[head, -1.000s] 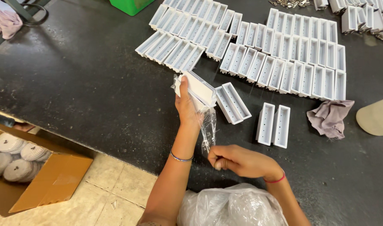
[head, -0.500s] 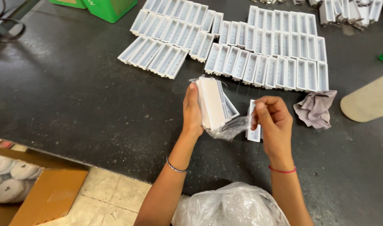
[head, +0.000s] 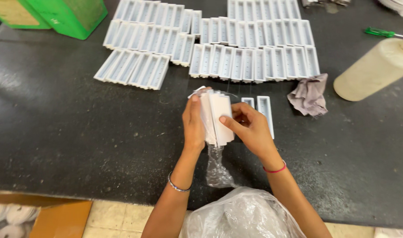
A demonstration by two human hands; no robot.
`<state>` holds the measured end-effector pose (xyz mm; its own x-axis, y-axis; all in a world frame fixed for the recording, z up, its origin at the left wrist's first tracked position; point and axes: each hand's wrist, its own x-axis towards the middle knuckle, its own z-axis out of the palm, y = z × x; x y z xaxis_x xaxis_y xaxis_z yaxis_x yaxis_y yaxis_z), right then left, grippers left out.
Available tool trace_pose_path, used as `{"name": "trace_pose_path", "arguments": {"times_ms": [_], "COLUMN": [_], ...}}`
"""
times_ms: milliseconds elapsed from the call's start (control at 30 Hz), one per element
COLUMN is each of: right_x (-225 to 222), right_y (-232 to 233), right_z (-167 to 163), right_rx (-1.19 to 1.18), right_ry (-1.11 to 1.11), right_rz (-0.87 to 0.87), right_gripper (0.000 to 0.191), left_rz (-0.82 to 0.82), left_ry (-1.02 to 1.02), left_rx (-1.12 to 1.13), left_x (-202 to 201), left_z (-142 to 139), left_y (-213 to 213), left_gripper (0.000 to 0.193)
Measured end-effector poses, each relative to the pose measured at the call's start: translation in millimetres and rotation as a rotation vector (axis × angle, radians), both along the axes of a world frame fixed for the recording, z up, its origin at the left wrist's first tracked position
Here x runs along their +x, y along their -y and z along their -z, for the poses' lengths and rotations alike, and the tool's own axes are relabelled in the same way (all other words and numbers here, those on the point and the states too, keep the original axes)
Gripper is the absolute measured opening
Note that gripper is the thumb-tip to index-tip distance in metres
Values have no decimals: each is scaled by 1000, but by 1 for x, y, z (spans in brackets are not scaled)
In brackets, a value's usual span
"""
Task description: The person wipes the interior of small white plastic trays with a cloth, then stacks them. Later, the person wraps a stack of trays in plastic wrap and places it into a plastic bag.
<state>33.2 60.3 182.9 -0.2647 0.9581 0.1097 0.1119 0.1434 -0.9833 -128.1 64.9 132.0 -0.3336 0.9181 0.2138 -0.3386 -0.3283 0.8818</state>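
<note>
My left hand (head: 193, 123) grips a small stack of white rectangular plastic trays (head: 217, 115), held upright above the dark table (head: 56, 128). My right hand (head: 250, 128) pinches the front tray of that stack between thumb and fingers. A crumpled clear plastic wrapper (head: 217, 165) hangs below the stack. Two single white trays (head: 265, 109) lie flat on the table just behind my right hand. Further back, several rows of the same white trays (head: 236, 46) lie side by side.
A grey cloth (head: 310, 94) lies to the right, next to a beige bottle on its side (head: 377, 68) and a green screwdriver (head: 379, 32). A green box (head: 62, 15) stands at the back left. A clear plastic bag (head: 243, 216) sits at the near edge. A cardboard box (head: 56, 218) is on the floor.
My right hand rose from the wrapper at the table's near edge to the tray stack and now grips its front tray. The wrapper has slipped down below the stack.
</note>
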Motion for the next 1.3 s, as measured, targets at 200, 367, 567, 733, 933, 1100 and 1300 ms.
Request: {"name": "trace_pose_path", "arguments": {"times_ms": [200,367,567,733,933,1100,1300], "right_x": [7,13,64,112,123,111,105], "right_y": [-9,-18,-33,-28,-29,-24,-12], "right_z": [13,19,6,25,80,89,83], "right_rx": [-91,-179,-170,-164,-280,-20,200], "right_ry": [-185,-378,-787,-683,-222,398,683], "right_rz": [-86,-83,44,205,328,547,591], "right_gripper": [29,32,36,50,37,35,29], "left_rz": [-14,103,47,53,49,32,50], "left_ry": [-60,178,362,376,234,245,242], "left_rx": [-54,-226,-194,-194,-162,-146,-130], "left_x": [-4,-22,-51,-61,-60,-63,-59], "left_z": [5,4,2,4,-3,-10,-2], "left_y": [-2,-2,1,5,19,26,24], "left_gripper": [54,53,52,51,50,49,48]}}
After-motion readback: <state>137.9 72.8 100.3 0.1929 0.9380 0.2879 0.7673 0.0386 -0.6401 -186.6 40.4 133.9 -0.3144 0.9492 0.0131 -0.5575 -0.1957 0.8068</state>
